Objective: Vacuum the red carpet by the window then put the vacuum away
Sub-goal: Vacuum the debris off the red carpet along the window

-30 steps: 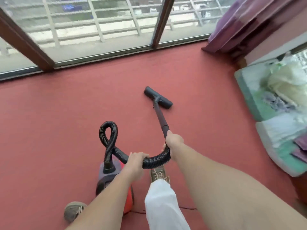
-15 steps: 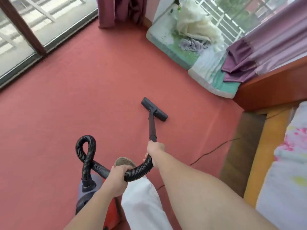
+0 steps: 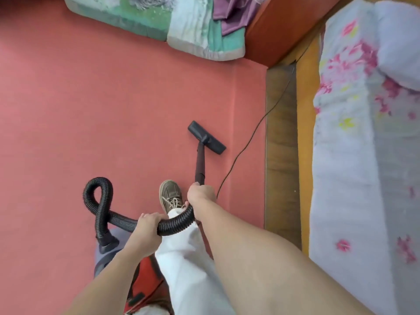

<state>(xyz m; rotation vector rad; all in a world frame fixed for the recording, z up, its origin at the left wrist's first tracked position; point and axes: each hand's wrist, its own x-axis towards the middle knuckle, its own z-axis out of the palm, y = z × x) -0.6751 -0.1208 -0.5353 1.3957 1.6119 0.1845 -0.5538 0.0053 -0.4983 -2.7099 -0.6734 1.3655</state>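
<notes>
Right hand wrapped around the top of the wand, at the join with the hose. Left hand gripping the hose further back, fingers curled over it. Hose makes one loop on my left, then drops into the vacuum body, grey and red, sitting by my left leg.

Floor head flat on the red carpet, near the carpet's right edge. Power cord lies just right of it and crosses onto the wooden floor strip.

Room: bed with a floral cover along the right, yellow-wood frame. Green-and-white folded mats at the far edge of the carpet, purple cloth draped on them. My shoe is on the carpet between the hands.
</notes>
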